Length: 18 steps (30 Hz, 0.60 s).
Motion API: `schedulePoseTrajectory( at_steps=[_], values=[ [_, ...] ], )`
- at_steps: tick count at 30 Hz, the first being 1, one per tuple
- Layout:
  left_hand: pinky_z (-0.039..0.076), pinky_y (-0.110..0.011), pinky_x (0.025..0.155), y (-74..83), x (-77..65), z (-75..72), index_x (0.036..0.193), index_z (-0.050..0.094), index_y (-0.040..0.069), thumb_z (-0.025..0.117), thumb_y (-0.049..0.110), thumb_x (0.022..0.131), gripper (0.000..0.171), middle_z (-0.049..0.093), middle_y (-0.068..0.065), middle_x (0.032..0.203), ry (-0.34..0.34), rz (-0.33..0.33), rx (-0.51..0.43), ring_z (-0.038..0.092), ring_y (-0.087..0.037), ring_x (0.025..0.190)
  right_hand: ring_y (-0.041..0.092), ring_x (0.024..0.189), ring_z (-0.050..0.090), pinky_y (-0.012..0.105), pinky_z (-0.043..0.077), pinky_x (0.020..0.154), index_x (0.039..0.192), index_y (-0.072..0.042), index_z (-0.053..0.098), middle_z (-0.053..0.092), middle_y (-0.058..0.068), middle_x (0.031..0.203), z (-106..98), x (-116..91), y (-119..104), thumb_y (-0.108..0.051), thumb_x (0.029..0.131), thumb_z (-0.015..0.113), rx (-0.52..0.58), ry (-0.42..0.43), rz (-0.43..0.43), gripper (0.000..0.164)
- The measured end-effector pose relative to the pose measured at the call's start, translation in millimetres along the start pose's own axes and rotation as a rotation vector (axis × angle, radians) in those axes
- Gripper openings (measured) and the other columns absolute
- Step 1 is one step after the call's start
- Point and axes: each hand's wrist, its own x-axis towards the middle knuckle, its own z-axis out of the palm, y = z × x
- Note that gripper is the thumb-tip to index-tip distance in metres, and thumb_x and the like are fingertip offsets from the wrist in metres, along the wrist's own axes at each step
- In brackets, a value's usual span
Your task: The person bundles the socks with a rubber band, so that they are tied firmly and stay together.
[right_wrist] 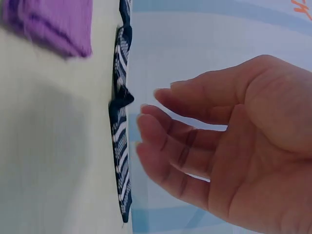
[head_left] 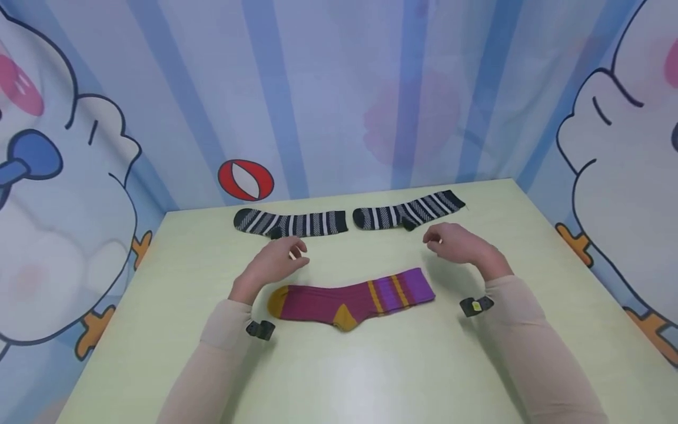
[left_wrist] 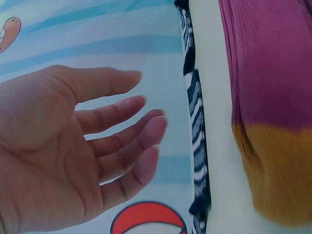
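A maroon and purple sock [head_left: 323, 301] with mustard toe, heel and stripes lies flat across the middle of the table. Behind it are two black, grey and white striped socks, one at left [head_left: 312, 224] and one at right [head_left: 431, 209]. My left hand [head_left: 275, 259] hovers between the left striped sock and the maroon sock's toe, fingers loosely bent and holding nothing. Above the table near the right striped sock, my right hand [head_left: 455, 242] is also empty, its fingers relaxed. Both wrist views show bare palms, with the purple cuff [right_wrist: 61, 24] in the right one.
The pale table [head_left: 344, 377] ends at a blue striped backdrop [head_left: 333, 106] just behind the striped socks. Printed white cartoon figures stand on the left and right side walls. A wrist camera [head_left: 261, 330] is strapped on each forearm.
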Motion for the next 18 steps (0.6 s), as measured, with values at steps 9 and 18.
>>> schedulePoseTrajectory(
  at_steps=[9, 18],
  values=[
    [0.051, -0.039, 0.076, 17.7, 36.6, 17.2, 0.120, 0.064, 0.003, 0.063, 0.020, 0.099, 0.027, 0.067, -0.010, 0.103, 0.062, 0.059, -0.091, 0.062, -0.024, 0.092, 0.038, 0.104, 0.062, 0.051, 0.051, 0.087, 0.125, 0.013, 0.058, 0.062, 0.028, 0.118, -24, 10, 23, -0.007, 0.101, 0.048, -0.013, 0.058, 0.026, 0.033],
    [0.052, -0.039, 0.074, 35.5, 71.6, 28.2, 0.123, 0.062, 0.002, 0.062, 0.021, 0.100, 0.030, 0.067, -0.011, 0.104, 0.103, 0.041, -0.083, 0.064, -0.023, 0.085, 0.041, 0.103, 0.061, 0.052, 0.050, 0.086, 0.125, 0.015, 0.057, 0.061, 0.031, 0.118, -36, 28, 47, -0.005, 0.099, 0.046, -0.043, 0.101, 0.085, 0.035]
  ],
)
